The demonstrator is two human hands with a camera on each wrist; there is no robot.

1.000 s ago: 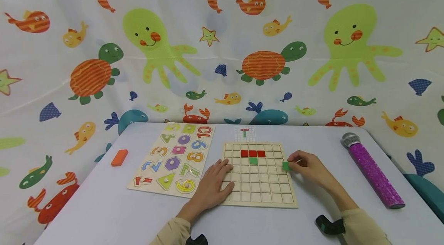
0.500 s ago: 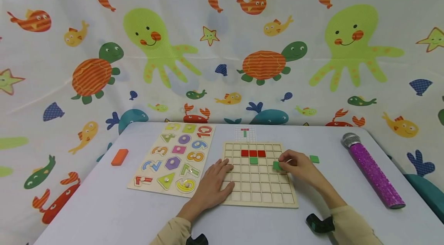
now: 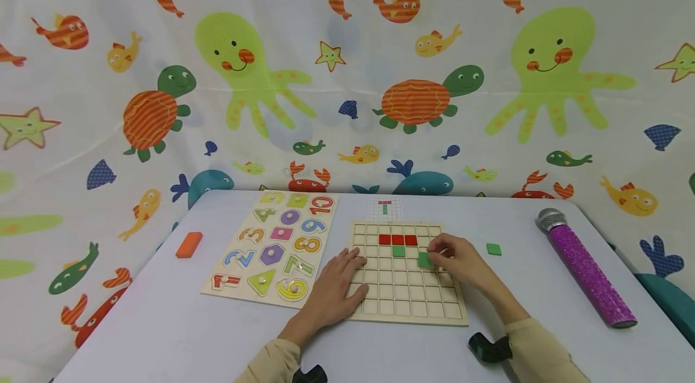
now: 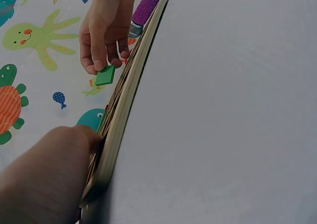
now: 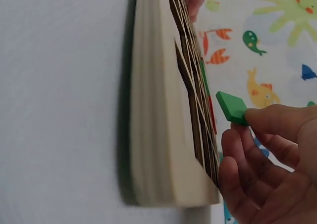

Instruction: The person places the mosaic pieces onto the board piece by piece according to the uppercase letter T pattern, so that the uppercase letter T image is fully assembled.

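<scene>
In the head view, my left hand (image 3: 335, 283) rests over the left edge of a wooden grid board (image 3: 407, 310), fingers spread. My right hand (image 3: 458, 256) pinches a green square tile (image 3: 425, 259) between thumb and fingers, over the right part of the grid. From the right wrist, this tile (image 5: 232, 107) appears tilted, held by one corner, above the board's surface. Three red tiles (image 3: 398, 240) sit side by side in an upper row of the board. Directly below the middle one lies a green tile (image 3: 399, 251).
Behind the board is a card (image 3: 385, 209) with a red and green T pattern. A number puzzle board (image 3: 213, 295) lies left, an orange block (image 3: 189, 245) farther left. To the right are a loose green tile (image 3: 494, 249) and a purple glittery microphone (image 3: 589, 277).
My right hand has carried the green tile leftward from the board's right edge over the grid, uncovering the loose green tile on the table. The left hand has stayed put.
</scene>
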